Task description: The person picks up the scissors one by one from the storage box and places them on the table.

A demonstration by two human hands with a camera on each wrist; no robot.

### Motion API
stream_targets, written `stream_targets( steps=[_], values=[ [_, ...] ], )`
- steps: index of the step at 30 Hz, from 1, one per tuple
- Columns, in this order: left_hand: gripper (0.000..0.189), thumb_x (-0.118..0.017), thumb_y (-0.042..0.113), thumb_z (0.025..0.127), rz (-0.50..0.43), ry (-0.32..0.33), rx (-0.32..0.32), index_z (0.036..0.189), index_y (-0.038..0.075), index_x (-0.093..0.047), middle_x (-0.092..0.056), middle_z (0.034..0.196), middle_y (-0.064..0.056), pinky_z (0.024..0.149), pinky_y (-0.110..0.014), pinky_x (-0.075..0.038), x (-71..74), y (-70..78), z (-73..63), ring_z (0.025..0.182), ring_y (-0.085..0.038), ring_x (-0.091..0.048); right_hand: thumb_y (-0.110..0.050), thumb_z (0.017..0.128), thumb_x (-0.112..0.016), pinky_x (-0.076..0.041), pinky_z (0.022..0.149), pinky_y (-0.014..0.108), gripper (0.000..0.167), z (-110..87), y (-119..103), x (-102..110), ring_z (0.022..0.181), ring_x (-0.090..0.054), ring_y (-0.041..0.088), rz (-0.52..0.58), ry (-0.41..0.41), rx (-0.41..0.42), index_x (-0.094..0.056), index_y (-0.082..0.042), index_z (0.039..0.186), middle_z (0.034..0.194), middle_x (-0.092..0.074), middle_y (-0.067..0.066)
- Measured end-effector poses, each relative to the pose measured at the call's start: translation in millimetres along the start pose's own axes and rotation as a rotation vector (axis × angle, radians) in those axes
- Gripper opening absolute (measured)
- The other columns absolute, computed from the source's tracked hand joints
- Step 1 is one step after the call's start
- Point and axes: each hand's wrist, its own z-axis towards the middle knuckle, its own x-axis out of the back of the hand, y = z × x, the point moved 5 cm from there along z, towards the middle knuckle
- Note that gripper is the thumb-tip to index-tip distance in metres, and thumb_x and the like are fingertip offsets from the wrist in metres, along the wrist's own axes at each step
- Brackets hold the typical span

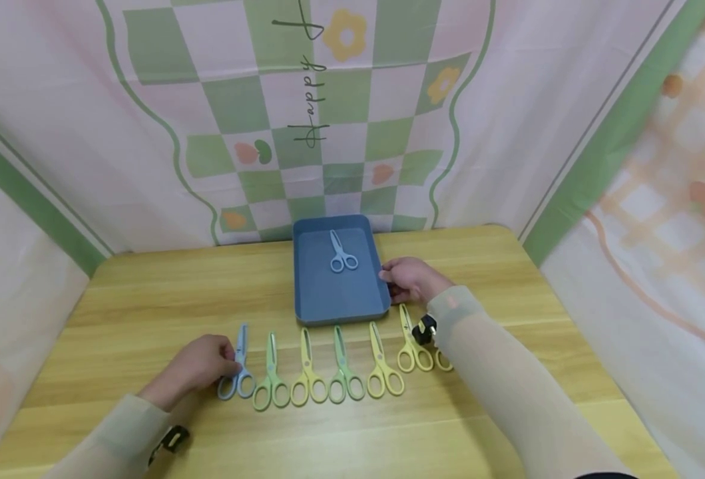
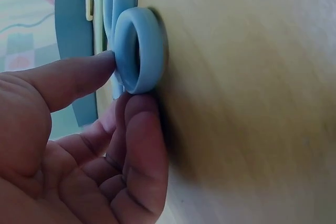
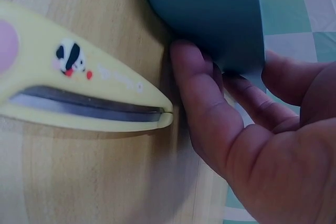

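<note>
My left hand (image 1: 199,362) pinches blue scissors (image 1: 241,352) at the left end of a row on the table. In the left wrist view, its thumb meets one scissor handle loop (image 2: 149,51) and the curled fingers lie at the loop's lower side. The right hand (image 1: 413,278) grips the right wall of a blue-grey tray (image 1: 322,299). Seen from the right wrist, the thumb is at the tray rim and the fingers curl against its outside, partly hidden. Inside the tray lies another pair of light blue scissors (image 1: 341,254).
Green scissors (image 1: 271,372) and yellow scissors (image 1: 306,369) continue the row in front of the tray, several in all. Yellow scissors (image 1: 409,339) lie close to the right wrist, and the forearm partly covers one more pair. A patterned curtain (image 1: 226,100) hangs behind the wooden table (image 1: 352,439).
</note>
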Motion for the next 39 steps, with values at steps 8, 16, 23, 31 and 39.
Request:
stream_targets(
  steps=[8, 16, 23, 31, 39],
  values=[
    [0.019, -0.072, 0.020, 0.089, 0.009, 0.001, 0.015, 0.080, 0.010, -0.059, -0.055, 0.069, -0.003, 0.054, -0.031, -0.044, 5.2, 2.0, -1.1, 0.062, -0.019, -0.052, -0.010, 0.105, -0.049, -0.059, 0.074, 0.041, 0.051, -1.1, -0.5, -0.4, 0.088, -0.064, 0.028, 0.006, -0.007, -0.001, -0.034, 0.000, 0.152, 0.112, -0.061, 0.021],
    [0.037, -0.058, 0.031, 0.099, -0.004, 0.060, -0.016, 0.117, -0.001, -0.061, -0.066, 0.104, -0.019, 0.076, -0.049, -0.054, 36.3, 15.8, 9.6, 0.091, -0.035, -0.062, -0.009, 0.105, -0.049, -0.059, 0.075, 0.042, 0.049, -0.4, -1.2, -3.1, 0.087, -0.064, 0.027, 0.017, -0.010, 0.001, -0.035, 0.001, 0.150, 0.111, -0.061, 0.021],
    [0.094, -0.040, 0.063, 0.100, -0.043, 0.087, -0.098, 0.155, -0.006, -0.009, -0.012, 0.158, -0.032, 0.114, -0.064, -0.012, 52.8, 53.1, 31.7, 0.144, -0.049, -0.012, -0.008, 0.104, -0.049, -0.059, 0.076, 0.042, 0.048, -1.1, -1.8, -1.9, 0.088, -0.064, 0.028, 0.006, -0.008, 0.004, -0.036, 0.001, 0.150, 0.112, -0.061, 0.022],
    [0.096, -0.030, 0.066, 0.100, -0.086, 0.106, -0.126, 0.155, -0.006, 0.000, 0.000, 0.161, -0.026, 0.119, -0.050, -0.004, 47.8, 118.6, 77.1, 0.148, -0.040, 0.000, -0.008, 0.104, -0.049, -0.059, 0.076, 0.043, 0.049, -2.6, -3.0, 1.2, 0.089, -0.064, 0.029, 0.006, -0.012, -0.005, -0.035, 0.001, 0.150, 0.114, -0.061, 0.022],
    [0.110, -0.057, 0.064, 0.092, -0.138, 0.017, -0.026, 0.157, 0.002, 0.005, -0.001, 0.164, -0.017, 0.120, -0.044, -0.012, 34.6, 174.7, 117.9, 0.149, -0.032, -0.008, -0.008, 0.104, -0.049, -0.059, 0.077, 0.044, 0.046, -3.7, -3.9, -0.3, 0.088, -0.064, 0.028, 0.013, -0.017, -0.011, -0.038, -0.001, 0.149, 0.114, -0.062, 0.022]
  ],
)
